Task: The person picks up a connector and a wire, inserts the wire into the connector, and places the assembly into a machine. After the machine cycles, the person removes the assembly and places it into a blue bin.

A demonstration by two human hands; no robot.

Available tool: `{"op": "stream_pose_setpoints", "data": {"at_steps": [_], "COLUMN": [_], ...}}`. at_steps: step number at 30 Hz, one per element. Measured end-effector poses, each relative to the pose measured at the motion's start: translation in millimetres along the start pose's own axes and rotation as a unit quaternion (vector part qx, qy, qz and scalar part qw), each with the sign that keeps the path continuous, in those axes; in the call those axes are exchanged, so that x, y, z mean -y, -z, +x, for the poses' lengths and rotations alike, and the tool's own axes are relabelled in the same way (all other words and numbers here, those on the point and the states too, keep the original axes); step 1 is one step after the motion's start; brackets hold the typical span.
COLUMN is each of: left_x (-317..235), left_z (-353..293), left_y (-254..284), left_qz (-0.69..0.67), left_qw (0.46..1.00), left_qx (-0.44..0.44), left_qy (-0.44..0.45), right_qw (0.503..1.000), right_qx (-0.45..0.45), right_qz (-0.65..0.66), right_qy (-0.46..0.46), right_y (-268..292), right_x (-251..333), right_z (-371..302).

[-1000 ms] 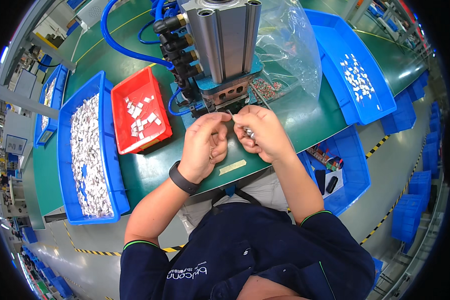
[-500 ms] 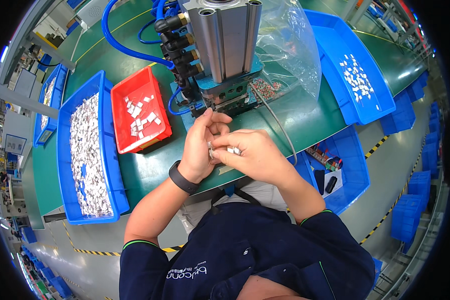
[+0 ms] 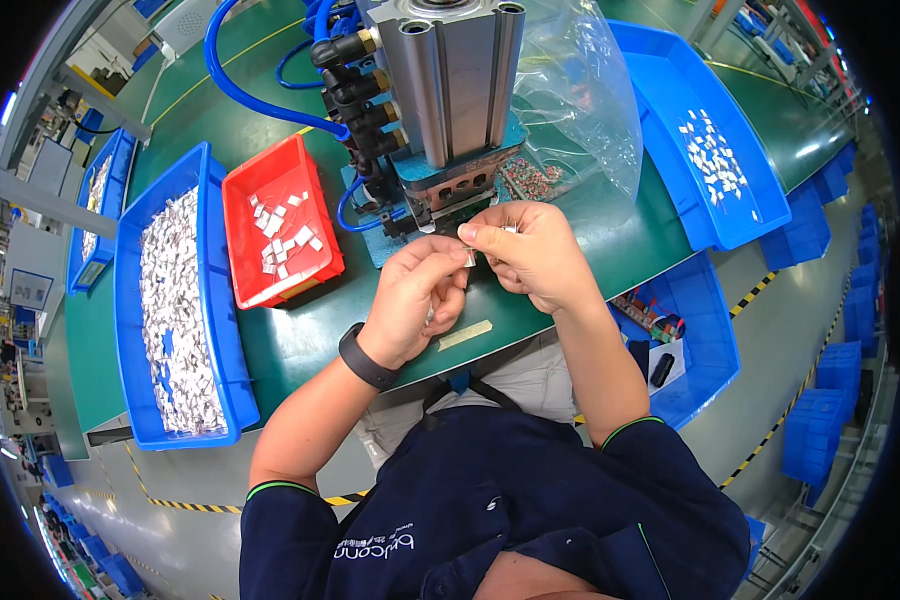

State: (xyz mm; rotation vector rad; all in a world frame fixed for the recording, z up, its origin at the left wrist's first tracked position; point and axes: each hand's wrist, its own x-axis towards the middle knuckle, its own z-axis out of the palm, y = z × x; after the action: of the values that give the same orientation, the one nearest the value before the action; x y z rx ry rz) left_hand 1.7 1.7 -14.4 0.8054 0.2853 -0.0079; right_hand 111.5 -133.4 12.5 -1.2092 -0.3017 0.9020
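In front of the metal press (image 3: 440, 90), my two hands meet at the fingertips. My left hand (image 3: 410, 305), with a black band on its wrist, is closed in a pinch on a small white part (image 3: 470, 259). My right hand (image 3: 540, 255) is closed too, thumb and finger at the upper end of that same part. Another small white piece (image 3: 511, 229) shows between the right fingers. Something pale peeks out inside my curled left fingers, too hidden to name. The press's lower jaw area is just beyond my fingertips, partly covered by them.
A red tray (image 3: 332, 262) and a blue bin (image 3: 232, 370), both with white parts, stand left. At right are a blue tray (image 3: 660, 120) of white parts and a lower blue bin (image 3: 720, 355). A clear bag (image 3: 590, 90), grey cable and blue hoses surround the press.
Both hands have moved away from my body toward the press, the right one also rightward. The right hand turned upward, and a white part now shows between the fingertips.
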Motion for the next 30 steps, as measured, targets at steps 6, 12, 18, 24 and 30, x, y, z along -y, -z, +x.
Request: {"op": "stream_pose_setpoints", "data": {"at_steps": [6, 12, 18, 24, 30], "left_x": [-2, -1, -1, -2, -1], "left_z": [-1, 0, -1, 0, 1], "left_y": [0, -4, -4, -4, -1], "left_qz": [0.002, 0.015, 0.012, 0.023, 0.017], "left_qw": [0.998, 0.995, 0.993, 0.995, 0.996], "left_qx": [-0.043, -0.055, -0.070, -0.069, -0.070], "left_qy": [-0.046, -0.081, -0.090, -0.070, -0.060], "right_qw": [1.000, 1.000, 0.999, 1.000, 0.999], "right_qx": [-0.026, -0.017, -0.016, -0.009, -0.008], "right_qz": [-0.014, -0.014, -0.004, 0.010, 0.039], "right_qy": [0.010, 0.013, 0.028, 0.018, 0.004], "right_y": [0, -6, -4, -6, -8], "right_x": [-4, -10, -20, -18, -18], "right_z": [-6, -9, -3, -2, -3]}}
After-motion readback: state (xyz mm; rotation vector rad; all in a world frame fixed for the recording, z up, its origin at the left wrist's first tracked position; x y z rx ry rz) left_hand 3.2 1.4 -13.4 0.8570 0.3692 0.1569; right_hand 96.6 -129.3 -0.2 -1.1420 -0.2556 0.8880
